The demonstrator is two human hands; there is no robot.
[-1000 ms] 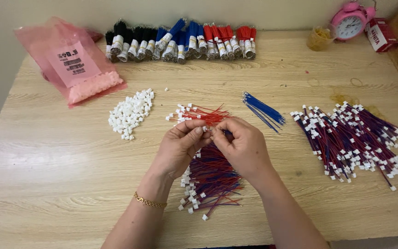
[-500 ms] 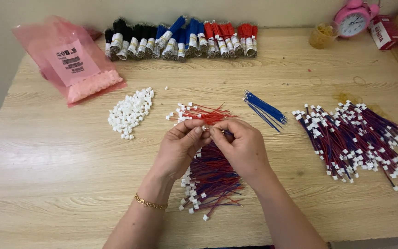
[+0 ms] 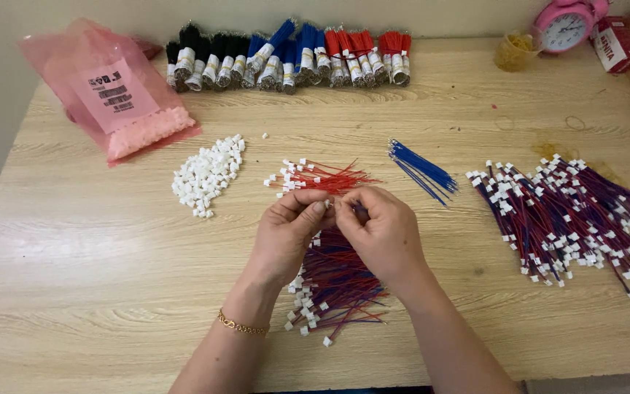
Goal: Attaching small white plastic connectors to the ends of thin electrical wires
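My left hand (image 3: 289, 230) and my right hand (image 3: 380, 230) meet at the fingertips over the middle of the wooden table (image 3: 74, 277). Between them they pinch a small white connector with a thin wire, mostly hidden by my fingers. Below the hands lies a pile of red and blue wires with white connectors (image 3: 333, 288). Just beyond my fingers lie red wires with white connectors (image 3: 319, 177). A heap of loose white connectors (image 3: 207, 175) sits to the left. Loose blue wires (image 3: 421, 166) lie to the right.
A large pile of finished red-and-blue wires (image 3: 566, 215) covers the right side. A pink plastic bag (image 3: 111, 95) lies at the back left. Bundles of black, blue and red wires (image 3: 293, 58) line the far edge. A pink alarm clock (image 3: 566, 25) stands at the back right.
My fingers have shifted slightly around the connector; both hands stay in the same place. Nothing else on the table has moved.
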